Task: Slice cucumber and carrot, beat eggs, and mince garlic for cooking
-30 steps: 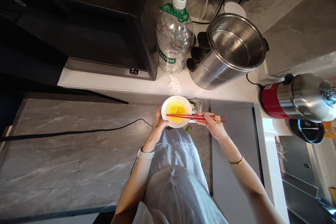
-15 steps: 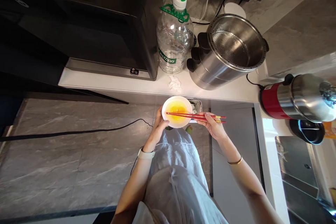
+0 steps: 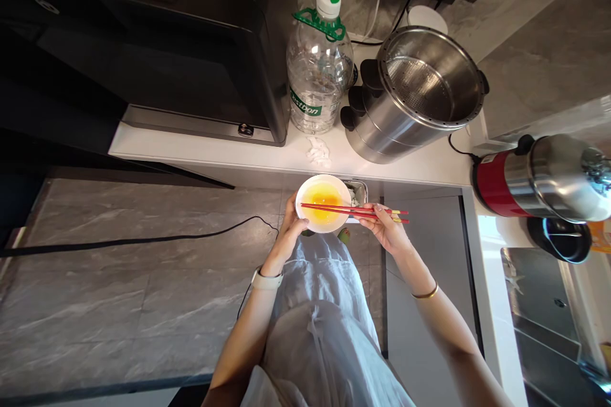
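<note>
My left hand [image 3: 289,233] grips the near left side of a small white bowl [image 3: 303,198] with yellow beaten egg [image 3: 323,196] in it. The bowl is held in the air just in front of the white counter edge. My right hand [image 3: 384,229] is closed on a pair of red chopsticks [image 3: 353,210]. They lie almost level, their tips reaching across the bowl over the egg. A white watch is on my left wrist and a gold bangle on my right.
On the white counter [image 3: 200,154] stand a black oven [image 3: 157,44], a clear water bottle [image 3: 317,70], a steel steamer pot [image 3: 415,92] and a red and steel kettle [image 3: 539,181]. A small metal bin [image 3: 358,191] sits below the bowl. A black cable [image 3: 143,240] crosses the grey floor.
The two separate yolks seen a second ago have blended into an even yellow. The chopsticks shifted slightly within the bowl; bowl and hands stay in the same place.
</note>
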The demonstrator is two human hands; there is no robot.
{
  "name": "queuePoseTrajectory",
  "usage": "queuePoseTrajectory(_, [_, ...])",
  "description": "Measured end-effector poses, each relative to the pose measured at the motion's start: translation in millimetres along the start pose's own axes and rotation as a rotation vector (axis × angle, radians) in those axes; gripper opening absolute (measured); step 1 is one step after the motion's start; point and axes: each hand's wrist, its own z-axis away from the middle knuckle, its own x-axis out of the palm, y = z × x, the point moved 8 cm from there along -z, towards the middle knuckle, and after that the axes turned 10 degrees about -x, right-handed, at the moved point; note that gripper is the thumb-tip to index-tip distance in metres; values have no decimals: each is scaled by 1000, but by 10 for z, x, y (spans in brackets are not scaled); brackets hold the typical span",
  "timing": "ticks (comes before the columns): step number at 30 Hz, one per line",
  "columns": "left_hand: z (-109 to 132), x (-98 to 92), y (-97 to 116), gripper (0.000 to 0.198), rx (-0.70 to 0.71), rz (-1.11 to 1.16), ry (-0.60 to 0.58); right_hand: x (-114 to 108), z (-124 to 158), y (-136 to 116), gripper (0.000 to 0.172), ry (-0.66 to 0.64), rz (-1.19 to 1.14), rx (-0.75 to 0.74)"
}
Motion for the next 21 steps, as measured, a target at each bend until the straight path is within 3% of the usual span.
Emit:
queuePoseTrajectory(12, [16,28,0,72,-49,51,-19,-19,9,87,30,19,-30,30])
queuePoseTrajectory(21, [13,56,-10,71,-103,83,1,-116,61,-133,23,59,-43,-19])
